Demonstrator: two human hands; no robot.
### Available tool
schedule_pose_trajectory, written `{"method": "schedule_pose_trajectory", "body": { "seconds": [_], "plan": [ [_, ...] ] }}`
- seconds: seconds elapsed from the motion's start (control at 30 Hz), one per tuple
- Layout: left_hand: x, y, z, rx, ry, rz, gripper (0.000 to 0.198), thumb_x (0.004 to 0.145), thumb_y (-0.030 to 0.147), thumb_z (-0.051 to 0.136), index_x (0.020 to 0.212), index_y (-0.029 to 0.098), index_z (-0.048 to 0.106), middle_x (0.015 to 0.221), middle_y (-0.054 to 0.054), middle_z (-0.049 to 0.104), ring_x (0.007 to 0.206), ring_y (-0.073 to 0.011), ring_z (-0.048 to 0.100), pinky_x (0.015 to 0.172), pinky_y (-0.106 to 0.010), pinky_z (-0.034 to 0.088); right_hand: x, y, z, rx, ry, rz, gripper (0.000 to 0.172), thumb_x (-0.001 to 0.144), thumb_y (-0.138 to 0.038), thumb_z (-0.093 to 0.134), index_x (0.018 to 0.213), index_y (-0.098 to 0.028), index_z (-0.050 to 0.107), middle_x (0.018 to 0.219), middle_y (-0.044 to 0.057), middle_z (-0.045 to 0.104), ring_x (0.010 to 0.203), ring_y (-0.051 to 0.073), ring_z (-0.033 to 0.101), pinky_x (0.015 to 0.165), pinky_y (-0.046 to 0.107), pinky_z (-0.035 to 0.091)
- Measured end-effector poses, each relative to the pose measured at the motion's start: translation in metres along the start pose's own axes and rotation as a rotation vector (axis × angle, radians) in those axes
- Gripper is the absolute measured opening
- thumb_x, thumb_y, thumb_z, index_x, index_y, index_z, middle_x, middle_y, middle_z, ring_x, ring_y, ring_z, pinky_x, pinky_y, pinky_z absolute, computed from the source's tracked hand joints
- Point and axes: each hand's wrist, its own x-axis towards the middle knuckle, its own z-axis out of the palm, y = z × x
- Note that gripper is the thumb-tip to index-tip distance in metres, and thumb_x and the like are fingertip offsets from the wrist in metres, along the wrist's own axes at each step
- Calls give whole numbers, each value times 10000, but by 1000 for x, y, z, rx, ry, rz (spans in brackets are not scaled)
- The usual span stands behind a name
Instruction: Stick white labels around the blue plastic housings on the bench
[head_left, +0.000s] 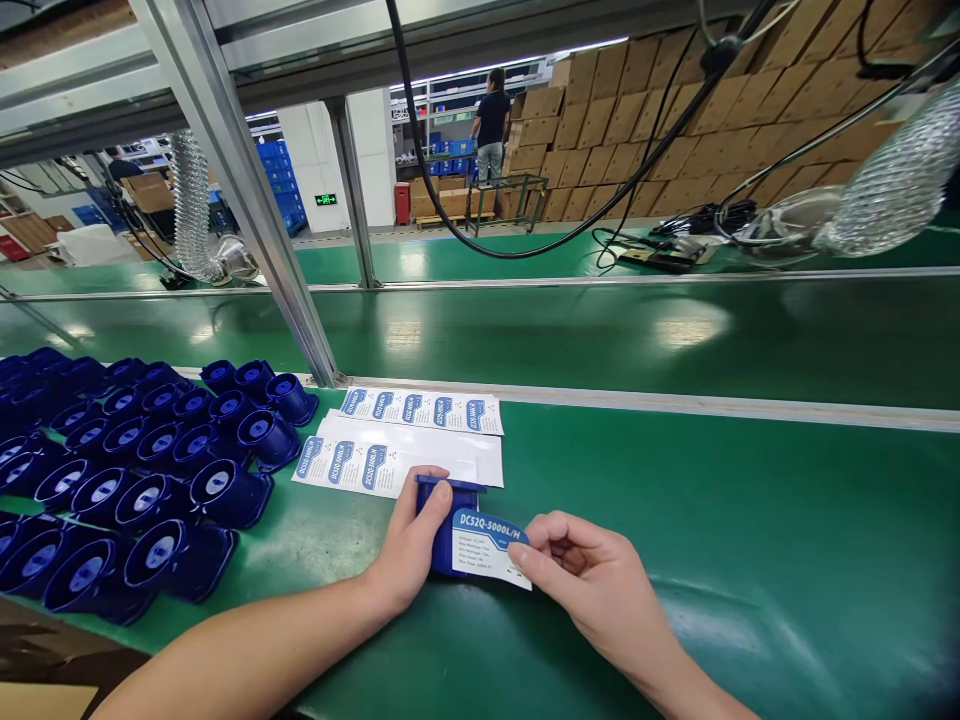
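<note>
Label (484, 548) in right grip (589, 570)

Left hand (412, 533) grips blue housing (442, 550); right hand (589, 570) pinches label (486, 548).

there are one left hand (405, 550), one right hand (596, 580), one blue plastic housing (441, 550) and one held label (487, 547); from these, eight sheet labels (341, 465) lie at eleven o'clock, over two dozen blue housings (187, 560) at nine.

The left hand (411, 540) grips, thumb (438, 503) uppermost, forearm (274, 645) slanting inward. The right hand (592, 575) pinches, its fingers (561, 528) curled.
</note>
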Motion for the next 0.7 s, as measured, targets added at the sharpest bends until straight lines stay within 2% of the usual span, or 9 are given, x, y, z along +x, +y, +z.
{"method": "schedule_pose_trajectory", "body": {
  "seconds": [0.17,0.4,0.7],
  "plan": [
    [0,0,0,-11,-4,-9,490,874,677,714,1111,261,606,1016,-6,711,954,-218,650,872,-336,544,1,1,-2,-19,-15,16,410,749,-579,853,667,-214,687,629,12,632,586,170,568,558,299,489],
    [0,1,1,-12,-1,-15,508,862,684,723,1109,256,603,1027,-10,707,957,-223,652,876,-346,545,4,5,-5,18,-66,65,363,775,-525,859,699,-210,696,653,12,655,619,167,581,590,285,489],
    [1,-1,0,-22,6,1,476,889,658,716,1115,252,611,1054,-7,701,986,-210,636,893,-330,535,2,2,-5,44,-58,76,365,767,-513,871,680,-207,691,646,3,641,616,158,567,590,277,474]
  ]
}}
